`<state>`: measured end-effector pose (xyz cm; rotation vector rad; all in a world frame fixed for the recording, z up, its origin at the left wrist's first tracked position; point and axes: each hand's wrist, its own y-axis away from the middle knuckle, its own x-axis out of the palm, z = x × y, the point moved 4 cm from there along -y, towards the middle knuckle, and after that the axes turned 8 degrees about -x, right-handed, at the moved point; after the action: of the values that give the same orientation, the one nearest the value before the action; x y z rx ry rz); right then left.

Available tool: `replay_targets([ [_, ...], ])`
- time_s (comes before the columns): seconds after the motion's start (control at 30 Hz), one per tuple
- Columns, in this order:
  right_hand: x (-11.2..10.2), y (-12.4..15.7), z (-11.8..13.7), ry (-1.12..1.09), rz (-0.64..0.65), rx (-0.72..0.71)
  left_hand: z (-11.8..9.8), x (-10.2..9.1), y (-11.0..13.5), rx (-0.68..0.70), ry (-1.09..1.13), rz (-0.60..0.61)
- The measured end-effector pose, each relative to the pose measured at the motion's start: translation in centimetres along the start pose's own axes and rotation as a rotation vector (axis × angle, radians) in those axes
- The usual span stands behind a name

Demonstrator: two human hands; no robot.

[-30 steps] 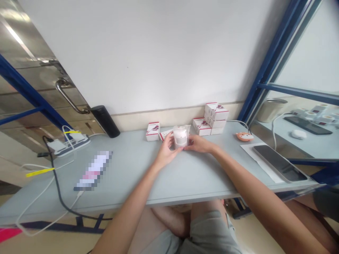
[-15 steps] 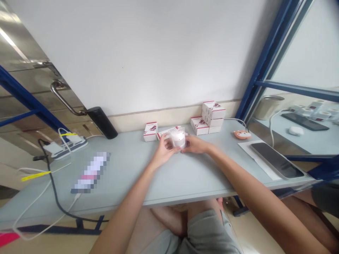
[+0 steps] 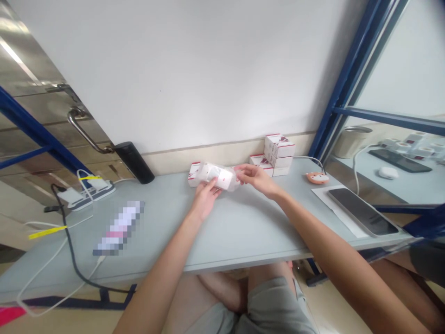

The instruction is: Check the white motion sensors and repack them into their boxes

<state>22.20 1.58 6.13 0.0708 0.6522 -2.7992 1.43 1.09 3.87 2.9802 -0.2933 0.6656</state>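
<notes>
Clear bag (image 3: 238, 184): lay aslant at the centre of the frame, a white device (image 3: 225, 179) inside it.
Left hand (image 3: 206, 198): gripped bag and device from below.
Right hand (image 3: 256, 179): pinched the bag's right end between its fingertips.
Stacked boxes (image 3: 279, 148): stood right of centre, contents hidden.
Single box (image 3: 193, 177): sat left of centre, partly behind the bag.

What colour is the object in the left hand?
The held object is mainly white, in the head view.
</notes>
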Motion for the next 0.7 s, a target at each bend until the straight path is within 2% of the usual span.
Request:
replay_targets([
  [0.07,-0.2,-0.1,0.4,-0.061,-0.094,-0.005,-0.1,0.0,0.1,-0.036,0.054,0.014],
  [0.17,-0.3,0.0,0.4,-0.064,-0.155,-0.007,-0.3,-0.1,0.3,-0.064,0.111,0.011],
  [0.37,1.5,0.7,-0.5,-0.204,-0.002,0.103,-0.5,-0.1,0.3,-0.054,0.123,0.023],
  [0.47,1.9,0.4,-1.1,-0.255,-0.055,0.11,-0.2,0.1,0.2,-0.044,0.1,0.021],
  [0.6,1.5,0.1,-1.9,-0.297,-0.128,0.113,0.0,0.3,0.2,0.061,0.057,-0.004],
  [0.7,0.7,-0.1,-2.2,-0.344,-0.16,0.123,0.2,0.4,0.4,0.178,-0.097,-0.015],
])
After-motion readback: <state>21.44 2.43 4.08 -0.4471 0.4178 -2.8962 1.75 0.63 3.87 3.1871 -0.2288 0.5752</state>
